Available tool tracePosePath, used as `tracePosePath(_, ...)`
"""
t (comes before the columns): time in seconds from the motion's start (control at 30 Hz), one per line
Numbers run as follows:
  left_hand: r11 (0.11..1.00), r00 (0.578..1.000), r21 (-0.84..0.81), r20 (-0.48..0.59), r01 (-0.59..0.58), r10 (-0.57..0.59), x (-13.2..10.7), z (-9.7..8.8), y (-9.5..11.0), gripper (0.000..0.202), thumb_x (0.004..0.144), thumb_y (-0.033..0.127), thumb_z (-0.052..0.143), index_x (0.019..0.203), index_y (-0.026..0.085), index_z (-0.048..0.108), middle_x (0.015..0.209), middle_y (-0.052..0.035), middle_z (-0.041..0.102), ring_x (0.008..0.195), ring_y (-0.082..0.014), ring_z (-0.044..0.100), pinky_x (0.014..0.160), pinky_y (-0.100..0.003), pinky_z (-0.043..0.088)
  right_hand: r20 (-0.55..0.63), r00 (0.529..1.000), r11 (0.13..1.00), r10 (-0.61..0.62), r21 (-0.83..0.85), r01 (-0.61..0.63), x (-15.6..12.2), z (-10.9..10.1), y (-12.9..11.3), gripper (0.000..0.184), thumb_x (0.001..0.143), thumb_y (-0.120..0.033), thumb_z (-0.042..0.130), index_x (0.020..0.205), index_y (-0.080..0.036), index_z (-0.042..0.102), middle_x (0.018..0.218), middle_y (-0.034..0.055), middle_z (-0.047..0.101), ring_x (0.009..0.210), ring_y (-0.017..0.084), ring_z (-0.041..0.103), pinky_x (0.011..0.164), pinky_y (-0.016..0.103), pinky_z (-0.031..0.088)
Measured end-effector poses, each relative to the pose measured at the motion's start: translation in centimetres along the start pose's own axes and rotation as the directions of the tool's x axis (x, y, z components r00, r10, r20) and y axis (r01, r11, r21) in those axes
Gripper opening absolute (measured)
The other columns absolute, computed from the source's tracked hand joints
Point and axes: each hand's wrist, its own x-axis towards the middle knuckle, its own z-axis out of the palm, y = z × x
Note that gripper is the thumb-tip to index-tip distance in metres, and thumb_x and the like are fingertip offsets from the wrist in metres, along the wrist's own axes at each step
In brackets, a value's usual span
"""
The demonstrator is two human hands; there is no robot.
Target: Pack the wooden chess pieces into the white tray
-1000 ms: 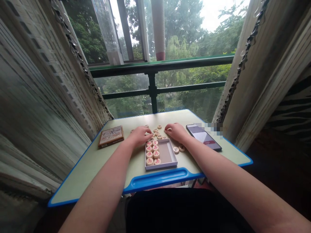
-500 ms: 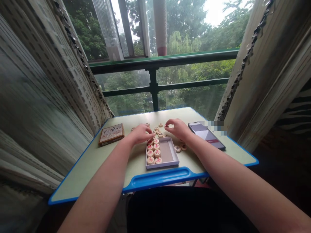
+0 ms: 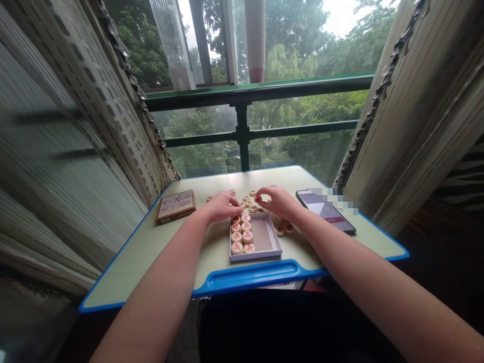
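Note:
A shallow white box [image 3: 264, 237] lies near the front of a small pale green table [image 3: 143, 252] with a blue rim. Several round wooden chess pieces with red characters [image 3: 242, 234] fill the box's left side in two columns. More loose pieces [image 3: 250, 200] lie beyond the box. My left hand [image 3: 223, 205] hovers at the box's far left corner, fingers curled in a pinch over a piece. My right hand [image 3: 278, 200] is just beyond the far right corner, thumb and fingers pinched on a small piece.
A brown box lid [image 3: 175, 205] lies at the table's left. A phone [image 3: 325, 210] rests at the right. Two loose pieces [image 3: 284, 230] lie right of the white box. Curtains hang on both sides, with a green railing [image 3: 257, 93] and window beyond.
My right hand has lifted off the table with its fingers pinched and drawn nearer the box. My left hand shifted slightly right toward the box's far corner. The view has tilted a little.

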Motion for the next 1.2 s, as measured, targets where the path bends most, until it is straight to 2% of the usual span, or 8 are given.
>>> tracePosePath(0.23, 0.999, 1.0, -0.045, -0.013, 0.009, -0.009, 0.06, 0.17, -0.52, 0.033, 0.068, 0.046, 0.061, 0.075, 0.018, 0.076, 0.091, -0.0057, 0.063, 0.082, -0.0191, 0.057, 0.074, -0.028, 0.045, -0.002, 1.0, 1.0, 0.009, 0.001, -0.009, -0.16, -0.22, -0.01, 0.012, 0.079, -0.025, 0.061, 0.089, -0.021, 0.066, 0.088, 0.0051, 0.069, 0.085, 0.019, 0.058, 0.076, 0.031, 0.046)
tracePosePath(0.37, 0.999, 0.997, -0.012, -0.069, 0.03, -0.03, 0.2, 0.34, -0.91, 0.034, 0.068, 0.048, 0.062, 0.078, 0.019, 0.076, 0.095, -0.006, 0.061, 0.083, -0.0197, 0.058, 0.077, -0.03, 0.045, -0.024, 1.0, 1.0, 0.013, 0.017, -0.012, -0.3, -0.38, -0.06, 0.017, 0.08, -0.026, 0.06, 0.096, -0.02, 0.064, 0.094, 0.0056, 0.068, 0.088, 0.018, 0.059, 0.077, 0.031, 0.046)
tracePosePath(0.5, 1.0, 0.995, 0.006, -0.1, -0.006, 0.007, 0.13, 0.2, -0.61, 0.032, 0.069, 0.045, 0.06, 0.079, 0.018, 0.075, 0.097, -0.0064, 0.06, 0.086, -0.0199, 0.058, 0.079, -0.03, 0.045, -0.055, 0.998, 0.999, -0.024, 0.036, 0.026, -0.33, -0.48, -0.06, 0.02, 0.078, -0.025, 0.061, 0.098, -0.021, 0.062, 0.094, 0.0032, 0.069, 0.089, 0.018, 0.059, 0.077, 0.031, 0.047)
tracePosePath(0.73, 0.999, 1.0, -0.037, 0.028, -0.009, 0.01, -0.06, -0.21, -0.11, 0.023, 0.066, 0.037, 0.06, 0.068, 0.017, 0.072, 0.087, -0.0042, 0.063, 0.081, -0.0184, 0.058, 0.073, -0.027, 0.045, -0.036, 0.999, 0.998, -0.039, 0.045, 0.041, -0.39, -0.57, -0.39, 0.019, 0.077, -0.023, 0.062, 0.096, -0.021, 0.063, 0.095, 0.0029, 0.069, 0.089, 0.018, 0.059, 0.075, 0.029, 0.047)
tracePosePath(0.9, 0.998, 0.993, -0.057, 0.114, -0.024, 0.031, -0.04, -0.38, -0.3, 0.021, 0.066, 0.032, 0.057, 0.065, 0.017, 0.072, 0.085, -0.0041, 0.063, 0.082, -0.0189, 0.058, 0.072, -0.026, 0.044, -0.027, 0.999, 0.999, -0.04, 0.024, 0.041, -0.42, -0.54, -0.49, 0.014, 0.078, -0.024, 0.061, 0.092, -0.021, 0.065, 0.089, 0.0028, 0.069, 0.083, 0.018, 0.059, 0.074, 0.029, 0.046)
tracePosePath(1.2, 0.987, 0.992, -0.158, 0.127, 0.019, 0.002, 0.11, 0.0, -0.75, 0.02, 0.063, 0.025, 0.055, 0.069, 0.015, 0.072, 0.081, -0.0054, 0.066, 0.076, -0.0177, 0.059, 0.069, -0.026, 0.046, -0.028, 0.999, 0.999, -0.039, 0.006, 0.039, -0.4, -0.44, -0.37, 0.014, 0.078, -0.025, 0.062, 0.09, -0.021, 0.067, 0.084, 0.0045, 0.067, 0.079, 0.017, 0.057, 0.071, 0.029, 0.046)
